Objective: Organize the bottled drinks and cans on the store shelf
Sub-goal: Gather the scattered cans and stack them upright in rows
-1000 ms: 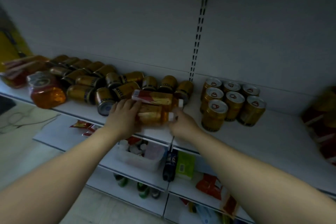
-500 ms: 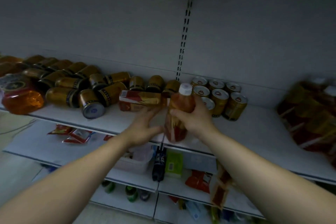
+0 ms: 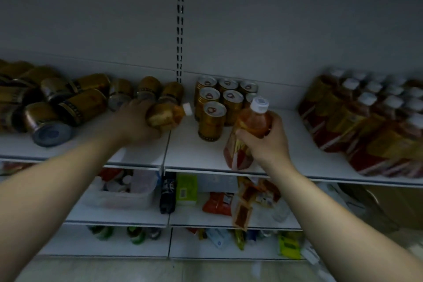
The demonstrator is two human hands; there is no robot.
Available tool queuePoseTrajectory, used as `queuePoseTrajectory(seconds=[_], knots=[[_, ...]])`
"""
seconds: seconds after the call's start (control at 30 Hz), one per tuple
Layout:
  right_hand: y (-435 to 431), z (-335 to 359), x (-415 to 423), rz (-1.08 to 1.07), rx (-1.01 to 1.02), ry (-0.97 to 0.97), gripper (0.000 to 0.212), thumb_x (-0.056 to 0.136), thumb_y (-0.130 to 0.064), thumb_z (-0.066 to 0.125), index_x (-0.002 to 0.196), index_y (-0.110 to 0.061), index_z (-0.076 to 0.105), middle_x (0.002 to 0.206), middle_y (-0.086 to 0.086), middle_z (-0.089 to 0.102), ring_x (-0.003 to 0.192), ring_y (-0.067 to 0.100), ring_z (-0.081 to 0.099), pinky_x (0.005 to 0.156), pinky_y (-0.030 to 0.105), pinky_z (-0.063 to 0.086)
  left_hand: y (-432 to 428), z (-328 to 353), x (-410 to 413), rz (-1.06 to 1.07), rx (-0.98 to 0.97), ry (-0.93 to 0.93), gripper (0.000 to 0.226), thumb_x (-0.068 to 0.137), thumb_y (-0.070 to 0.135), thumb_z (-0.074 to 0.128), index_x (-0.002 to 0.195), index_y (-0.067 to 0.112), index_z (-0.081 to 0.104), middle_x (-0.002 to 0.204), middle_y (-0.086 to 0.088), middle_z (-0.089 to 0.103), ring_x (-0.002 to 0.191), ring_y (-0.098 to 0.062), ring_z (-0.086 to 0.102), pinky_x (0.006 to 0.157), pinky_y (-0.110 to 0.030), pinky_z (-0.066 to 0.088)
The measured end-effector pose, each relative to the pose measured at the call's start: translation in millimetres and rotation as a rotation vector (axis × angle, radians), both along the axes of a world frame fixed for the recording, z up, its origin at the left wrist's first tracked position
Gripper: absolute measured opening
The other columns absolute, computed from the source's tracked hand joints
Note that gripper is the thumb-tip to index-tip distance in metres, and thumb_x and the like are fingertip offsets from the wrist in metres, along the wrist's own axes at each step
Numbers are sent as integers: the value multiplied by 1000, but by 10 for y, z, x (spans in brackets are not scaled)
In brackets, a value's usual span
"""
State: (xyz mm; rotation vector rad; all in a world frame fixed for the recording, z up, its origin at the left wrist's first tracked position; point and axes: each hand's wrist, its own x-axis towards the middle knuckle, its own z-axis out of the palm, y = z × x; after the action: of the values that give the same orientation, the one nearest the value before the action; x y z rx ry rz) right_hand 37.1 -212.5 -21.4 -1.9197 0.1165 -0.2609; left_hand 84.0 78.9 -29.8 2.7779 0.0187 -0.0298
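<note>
The right hand grips the upright bottle just right of the standing cans, near the shelf front, cap up; the left hand grips the lying bottle just left of them, its cap pointing at the cans.

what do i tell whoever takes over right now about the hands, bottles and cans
Left hand grips a bottle lying on its side, cap pointing right, beside the toppled cans.
Right hand grips an upright bottle near the front edge of the shelf, in front of the standing cans.
Done: that block of cans stands mid-shelf; a group of bottles stands at the far right.
Left: place both held bottles, probably with that group, then stand up the toppled cans.
</note>
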Motion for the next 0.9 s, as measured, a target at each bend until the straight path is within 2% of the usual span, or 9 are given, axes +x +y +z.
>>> queuePoseTrajectory(seconds=[0.07,0.1,0.17,0.23,0.33,0.5,0.6,0.7,0.9], knots=[[-140,-37,16,-52,8,-29,47,72,-26,81,103,-37,48,96,-20,57,89,5,58,84,29,47,-270,68,-214,30,-363,-63,69,74,32,75,133,26,39,110,3,52,105,-24,54,77,-30,42],[-212,-61,26,-72,10,-37,46,72,-26,81,103,-36,49,97,-18,58,88,5,58,84,29,47,-410,67,-317,57,-552,-74,70,74,25,77,132,26,38,108,5,52,102,-21,55,76,-29,42],[-355,-83,45,-97,4,-44,47,72,-27,81,108,-33,52,98,-18,59,88,4,59,85,29,47,-673,-34,-454,78,-859,-77,72,72,19,80,129,26,37,112,4,57,106,-21,57,85,-36,47],[-521,-93,54,-105,2,-59,45,70,-28,81,106,-35,55,98,-18,61,91,6,61,85,30,48,-960,-134,-547,70,-1008,-77,72,72,13,79,127,26,34,110,6,56,106,-18,57,88,-37,47],[-821,-85,16,-121,2,-54,41,72,-27,82,93,-44,51,98,-18,59,95,12,61,86,31,47,-1394,-242,-550,47,-1031,-93,77,72,7,79,130,19,30,114,3,54,109,-18,55,87,-33,45],[-1418,-49,-103,-172,0,-30,50,75,-27,80,115,-32,50,108,-8,59,98,13,56,86,29,43,-2122,-253,-439,-15,-982,-98,86,72,12,80,136,17,24,123,2,47,114,-15,50,93,-33,42],[-1772,-5,-160,-187,0,-21,50,75,-27,80,115,-32,50,109,-8,58,97,12,55,83,27,40,-2534,-246,-379,-42,-957,-83,87,77,11,76,142,13,17,123,3,40,114,-13,44,92,-29,36],[-2096,11,-214,-194,-25,-27,52,75,-28,80,114,-33,46,110,-8,55,98,10,52,84,27,39,-2874,-287,-295,-46,-944,-50,91,77,15,76,143,14,14,128,1,39,119,-14,42,95,-32,38],[-2632,-14,-364,-218,-59,-30,58,73,-35,80,119,-37,45,111,-11,53,103,12,51,85,29,39,-3439,-274,-173,-114,-872,73,97,68,7,81,142,14,18,127,-4,48,116,-17,50,94,-33,43]])
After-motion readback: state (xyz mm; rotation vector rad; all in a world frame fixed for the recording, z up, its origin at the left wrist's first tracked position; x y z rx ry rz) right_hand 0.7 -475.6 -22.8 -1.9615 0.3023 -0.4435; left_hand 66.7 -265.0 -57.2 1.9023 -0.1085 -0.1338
